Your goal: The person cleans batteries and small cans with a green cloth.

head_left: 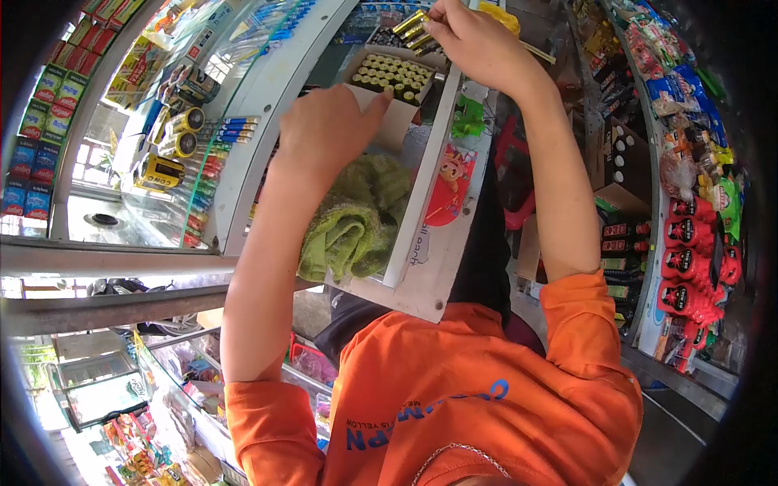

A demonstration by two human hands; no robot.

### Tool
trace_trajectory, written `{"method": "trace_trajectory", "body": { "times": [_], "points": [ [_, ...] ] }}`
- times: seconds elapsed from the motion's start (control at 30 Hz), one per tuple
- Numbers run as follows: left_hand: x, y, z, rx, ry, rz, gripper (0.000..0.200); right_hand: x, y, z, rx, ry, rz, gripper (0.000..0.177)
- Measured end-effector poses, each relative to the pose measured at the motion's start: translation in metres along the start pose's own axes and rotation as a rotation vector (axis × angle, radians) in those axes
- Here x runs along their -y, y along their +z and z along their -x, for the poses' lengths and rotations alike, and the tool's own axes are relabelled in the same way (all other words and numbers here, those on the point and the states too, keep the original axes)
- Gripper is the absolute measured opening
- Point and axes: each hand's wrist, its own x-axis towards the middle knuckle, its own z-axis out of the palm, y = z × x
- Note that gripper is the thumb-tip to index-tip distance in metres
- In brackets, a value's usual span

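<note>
My left hand (pixel 328 130) is closed at the near left corner of a small cardboard box (pixel 393 123), its thumb reaching over the rim to the batteries. Its other fingers are curled and partly hidden. Rows of upright batteries (pixel 389 71) with pale ends fill the box, and a darker gap shows near the thumb. Beyond the box, my right hand (pixel 466 36) grips several gold batteries (pixel 415 32) lying side by side. A green towel (pixel 348 223) lies crumpled in the open drawer, on the near side of the box.
A glass display case (pixel 194 154) on the left holds large yellow-black batteries (pixel 158 170) and pens. Toothpaste boxes (pixel 36 162) are stacked at far left. Shelves on the right carry red bottle packs (pixel 689 267). The drawer's white edge (pixel 421 178) runs beside my right arm.
</note>
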Motion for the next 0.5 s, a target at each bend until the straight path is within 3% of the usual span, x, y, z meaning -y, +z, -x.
{"method": "trace_trajectory", "body": {
  "times": [0.13, 0.17, 0.23, 0.33, 0.5],
  "points": [
    [0.018, 0.032, -0.006, -0.056, 0.14, -0.019, 0.064, -0.011, 0.036, -0.016, -0.034, -0.005, 0.137, 0.048],
    [0.017, 0.031, -0.005, -0.023, 0.13, -0.014, 0.06, -0.024, 0.057, -0.02, -0.301, -0.234, 0.208, 0.029],
    [0.013, 0.028, -0.001, 0.013, 0.116, -0.007, 0.056, -0.02, 0.062, -0.019, -0.244, -0.216, 0.248, 0.031],
    [0.014, 0.029, 0.001, -0.004, 0.001, 0.213, 0.071, -0.014, 0.068, -0.019, -0.178, -0.183, 0.266, 0.032],
    [0.038, 0.056, -0.014, 0.058, 0.188, 0.148, 0.066, -0.005, 0.067, -0.01, -0.158, -0.177, 0.145, 0.033]
  ]
}}
